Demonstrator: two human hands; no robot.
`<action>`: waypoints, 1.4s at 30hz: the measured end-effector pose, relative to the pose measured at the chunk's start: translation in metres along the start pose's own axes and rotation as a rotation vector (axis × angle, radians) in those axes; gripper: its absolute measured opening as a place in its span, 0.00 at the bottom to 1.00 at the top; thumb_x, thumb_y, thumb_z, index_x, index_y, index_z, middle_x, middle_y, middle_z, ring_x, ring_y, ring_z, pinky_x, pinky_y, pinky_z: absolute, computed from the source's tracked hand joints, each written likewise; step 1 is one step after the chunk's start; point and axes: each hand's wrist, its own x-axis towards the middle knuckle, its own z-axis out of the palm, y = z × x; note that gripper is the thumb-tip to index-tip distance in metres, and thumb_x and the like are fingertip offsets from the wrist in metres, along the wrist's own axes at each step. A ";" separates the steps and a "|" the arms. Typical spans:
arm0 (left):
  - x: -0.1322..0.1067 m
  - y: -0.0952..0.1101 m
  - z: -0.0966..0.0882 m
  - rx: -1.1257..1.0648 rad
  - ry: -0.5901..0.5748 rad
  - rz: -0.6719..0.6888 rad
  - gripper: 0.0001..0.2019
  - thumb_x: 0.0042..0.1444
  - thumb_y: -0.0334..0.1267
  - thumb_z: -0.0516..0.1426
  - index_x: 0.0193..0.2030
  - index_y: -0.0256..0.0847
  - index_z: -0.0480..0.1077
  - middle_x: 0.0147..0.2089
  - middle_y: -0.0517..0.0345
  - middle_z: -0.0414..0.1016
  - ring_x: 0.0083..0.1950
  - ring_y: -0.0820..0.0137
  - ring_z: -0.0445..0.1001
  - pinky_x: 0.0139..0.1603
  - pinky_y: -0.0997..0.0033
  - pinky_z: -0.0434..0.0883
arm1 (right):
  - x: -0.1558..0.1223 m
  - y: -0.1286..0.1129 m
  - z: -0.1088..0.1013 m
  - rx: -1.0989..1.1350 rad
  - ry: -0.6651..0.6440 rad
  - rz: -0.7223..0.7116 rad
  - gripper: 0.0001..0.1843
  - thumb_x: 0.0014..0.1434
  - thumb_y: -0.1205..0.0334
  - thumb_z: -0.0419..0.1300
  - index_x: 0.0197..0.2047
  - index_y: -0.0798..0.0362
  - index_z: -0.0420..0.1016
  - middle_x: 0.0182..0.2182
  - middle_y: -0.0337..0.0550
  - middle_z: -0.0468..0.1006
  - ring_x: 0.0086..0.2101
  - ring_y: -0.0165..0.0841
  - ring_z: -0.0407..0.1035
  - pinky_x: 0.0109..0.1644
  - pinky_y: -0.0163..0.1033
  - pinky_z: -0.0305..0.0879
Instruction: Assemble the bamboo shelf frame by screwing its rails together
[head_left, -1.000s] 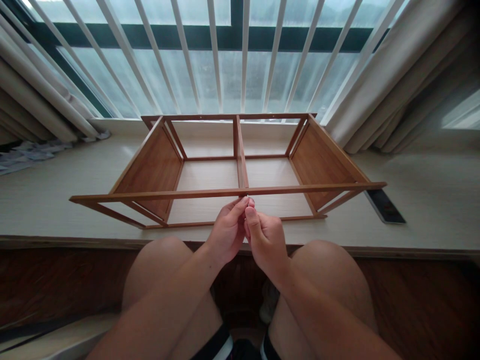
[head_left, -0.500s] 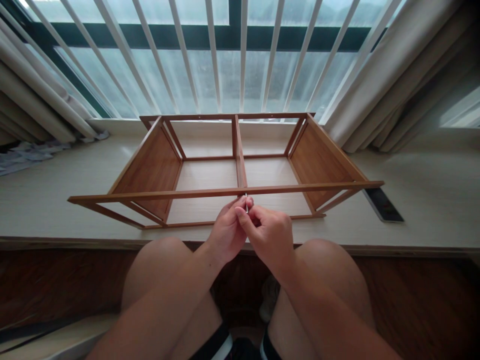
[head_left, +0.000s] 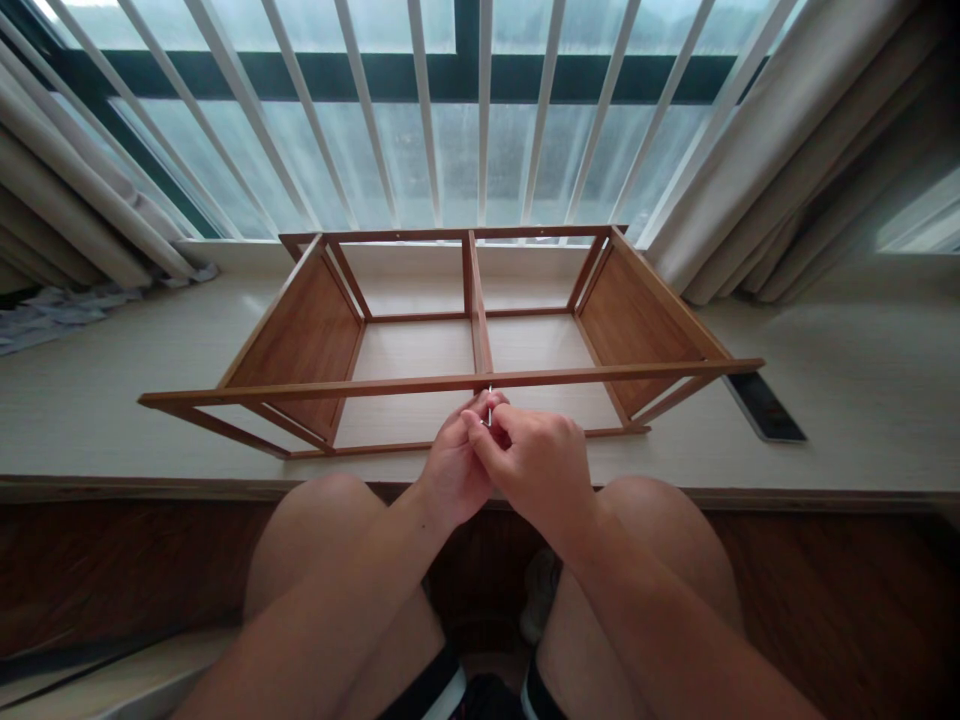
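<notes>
A brown wooden shelf frame lies on its side on a pale window ledge. Its long front rail runs left to right just above my hands. My left hand and my right hand are pressed together under the rail's middle, where the centre divider meets it. Both pinch a thin metal tool that stands upright with its tip at the rail. The right hand's fingers curl over the left hand's fingertips.
A dark flat phone-like object lies on the ledge by the frame's right end. Crumpled wrapping sits at the far left. Curtains hang on both sides of a barred window. My bare knees are below the ledge.
My right hand has rolled leftward over the left hand's fingertips, its knuckles turning up, while the thin metal tool stays at the rail's middle. The frame has not moved.
</notes>
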 end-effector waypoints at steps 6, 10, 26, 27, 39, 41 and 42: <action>0.003 -0.001 0.001 -0.054 0.018 -0.017 0.03 0.55 0.30 0.61 0.34 0.33 0.71 0.32 0.62 0.71 0.29 0.80 0.71 0.32 0.82 0.69 | 0.004 0.001 -0.005 -0.058 -0.033 0.011 0.25 0.65 0.45 0.51 0.24 0.52 0.71 0.20 0.42 0.76 0.22 0.31 0.65 0.29 0.39 0.40; 0.005 -0.001 0.000 -0.033 0.035 -0.028 0.02 0.55 0.31 0.61 0.34 0.34 0.72 0.31 0.61 0.72 0.29 0.78 0.71 0.32 0.80 0.69 | 0.003 0.002 -0.005 -0.058 -0.030 0.014 0.25 0.65 0.45 0.52 0.24 0.52 0.71 0.20 0.42 0.76 0.22 0.31 0.65 0.29 0.40 0.40; 0.003 0.002 0.006 0.033 0.158 -0.012 0.05 0.59 0.31 0.58 0.34 0.34 0.74 0.27 0.60 0.73 0.25 0.78 0.70 0.30 0.81 0.69 | 0.004 0.005 -0.003 -0.034 -0.009 -0.003 0.21 0.66 0.51 0.51 0.25 0.52 0.71 0.21 0.40 0.77 0.21 0.29 0.63 0.29 0.40 0.38; 0.003 0.002 0.006 0.033 0.160 -0.010 0.05 0.59 0.30 0.58 0.34 0.34 0.74 0.26 0.60 0.73 0.25 0.79 0.70 0.29 0.81 0.69 | 0.005 0.005 -0.003 -0.035 -0.009 -0.007 0.21 0.66 0.51 0.51 0.25 0.52 0.71 0.21 0.40 0.77 0.21 0.29 0.63 0.29 0.40 0.38; 0.004 -0.001 0.003 0.030 0.150 0.033 0.03 0.55 0.31 0.62 0.36 0.33 0.75 0.32 0.60 0.77 0.32 0.79 0.74 0.37 0.81 0.70 | 0.005 0.006 -0.004 -0.044 0.009 -0.041 0.21 0.67 0.54 0.50 0.26 0.52 0.72 0.23 0.41 0.78 0.23 0.30 0.65 0.30 0.40 0.40; 0.005 -0.002 0.002 0.041 0.138 0.029 0.03 0.55 0.31 0.63 0.36 0.34 0.75 0.33 0.60 0.77 0.33 0.78 0.74 0.38 0.81 0.70 | 0.006 0.007 -0.004 -0.022 0.017 -0.034 0.22 0.68 0.56 0.48 0.25 0.52 0.73 0.23 0.41 0.79 0.23 0.30 0.65 0.30 0.40 0.41; 0.005 -0.002 0.001 0.048 0.130 0.026 0.03 0.55 0.32 0.63 0.36 0.34 0.75 0.33 0.60 0.77 0.33 0.78 0.74 0.38 0.81 0.70 | 0.006 0.007 -0.004 -0.009 0.018 -0.028 0.23 0.68 0.57 0.47 0.25 0.52 0.73 0.23 0.41 0.79 0.23 0.30 0.65 0.31 0.40 0.42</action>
